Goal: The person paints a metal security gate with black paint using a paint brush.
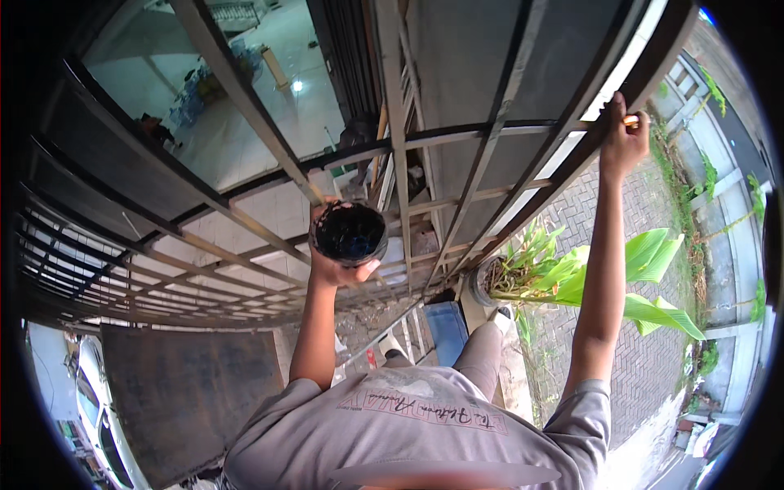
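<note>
My left hand (335,265) is wrapped round a round cup of black paint (351,233), held upright in front of the metal bars. Dark smears coat the cup's inner wall. Up at the right, my raised right hand (625,151) is closed on what looks like a paintbrush (630,121); only a short orange and white piece of its handle shows, and its bristles are hidden. That hand is against the dark outer post (586,151) of the metal grille (396,106). A crossbar (465,131) looks glossy black, while several other bars are dull grey-brown.
Behind the grille lies a white-tiled room (269,90). Below to the right stands a potted plant (572,278) with broad leaves. My feet are high on a narrow support beside a blue panel (446,331). Brick paving (645,351) and a pale wall (731,196) lie beyond.
</note>
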A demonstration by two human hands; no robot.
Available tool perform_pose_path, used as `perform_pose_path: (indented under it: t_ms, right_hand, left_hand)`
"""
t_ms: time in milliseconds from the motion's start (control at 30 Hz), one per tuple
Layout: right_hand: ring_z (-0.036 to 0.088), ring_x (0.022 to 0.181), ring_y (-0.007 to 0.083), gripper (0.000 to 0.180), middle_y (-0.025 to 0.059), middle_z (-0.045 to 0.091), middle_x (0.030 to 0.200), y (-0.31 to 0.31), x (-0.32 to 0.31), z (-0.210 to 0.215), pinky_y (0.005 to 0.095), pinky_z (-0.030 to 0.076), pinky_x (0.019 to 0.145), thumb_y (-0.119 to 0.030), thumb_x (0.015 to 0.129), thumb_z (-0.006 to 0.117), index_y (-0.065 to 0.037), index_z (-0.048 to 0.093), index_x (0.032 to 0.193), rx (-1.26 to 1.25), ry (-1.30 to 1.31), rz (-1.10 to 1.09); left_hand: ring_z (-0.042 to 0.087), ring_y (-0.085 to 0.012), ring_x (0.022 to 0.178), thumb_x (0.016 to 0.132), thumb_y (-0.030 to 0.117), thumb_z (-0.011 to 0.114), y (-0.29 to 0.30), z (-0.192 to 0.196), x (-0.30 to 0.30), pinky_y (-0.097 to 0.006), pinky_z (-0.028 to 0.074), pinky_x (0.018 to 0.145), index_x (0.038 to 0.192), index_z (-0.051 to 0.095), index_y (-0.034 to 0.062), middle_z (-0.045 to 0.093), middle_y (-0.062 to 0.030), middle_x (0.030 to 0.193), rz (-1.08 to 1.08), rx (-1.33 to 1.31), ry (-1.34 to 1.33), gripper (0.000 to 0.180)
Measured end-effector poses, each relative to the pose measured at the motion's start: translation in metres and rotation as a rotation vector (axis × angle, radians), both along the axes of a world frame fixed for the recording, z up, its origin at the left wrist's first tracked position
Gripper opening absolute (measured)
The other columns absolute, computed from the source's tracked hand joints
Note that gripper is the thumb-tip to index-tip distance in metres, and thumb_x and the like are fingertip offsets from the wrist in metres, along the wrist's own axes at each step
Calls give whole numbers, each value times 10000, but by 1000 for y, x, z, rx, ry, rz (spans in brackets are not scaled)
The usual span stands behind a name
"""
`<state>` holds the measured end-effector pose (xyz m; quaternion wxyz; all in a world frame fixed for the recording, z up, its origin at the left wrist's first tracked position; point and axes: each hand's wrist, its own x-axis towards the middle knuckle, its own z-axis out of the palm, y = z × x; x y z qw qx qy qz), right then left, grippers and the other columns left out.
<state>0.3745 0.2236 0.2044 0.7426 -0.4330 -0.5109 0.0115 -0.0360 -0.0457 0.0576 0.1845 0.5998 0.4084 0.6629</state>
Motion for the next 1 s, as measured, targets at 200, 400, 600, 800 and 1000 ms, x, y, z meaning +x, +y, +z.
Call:
perform_pose_path:
  t_ms: [200,400,600,800,1000]
  right_hand:
    - [473,638,60,454,3,554,659,-27,-4,13,247,413,593,-437,893,779,-16,611,879,-114,-165,-92]
    - [486,633,80,468,25,574,654,-35,-1,16,264,423,593,-475,919,736,-26,674,1036,-131,-173,-112]
    - [711,817,137,306,73,732,895,-63,7,11,263,564,746,-301,1048,578,-39,678,1170,-2,-100,-77]
    - [627,629,149,608,77,703,835,-181,14,16,246,504,522,-475,1049,481,13,489,1412,95,-1,395]
    - [410,569,115,1171,34,579,654,-272,-35,10,291,292,547,-821,823,544,-55,141,1611,-8,222,806]
  left_hand:
    - [610,-204,1064,529,289,889,0,6,-3,-360,500,974,1353,358,30,569,-75,1161,-54,-10,-14,1014]
    - [609,-201,1114,531,275,921,2,10,-3,-353,498,1005,1350,385,40,574,-77,1182,-137,3,-41,1006]
    - [609,-203,1118,523,320,938,1,13,1,-359,488,1008,1302,431,38,571,-84,1201,-167,-7,-122,971]
    - [597,-202,1095,491,271,905,-1,-8,-15,-354,481,994,1388,339,46,559,-68,1186,-73,-51,128,1085]
    - [530,-265,1131,482,341,911,0,7,3,-412,383,1075,1222,539,43,564,-121,1151,-99,-8,-142,880]
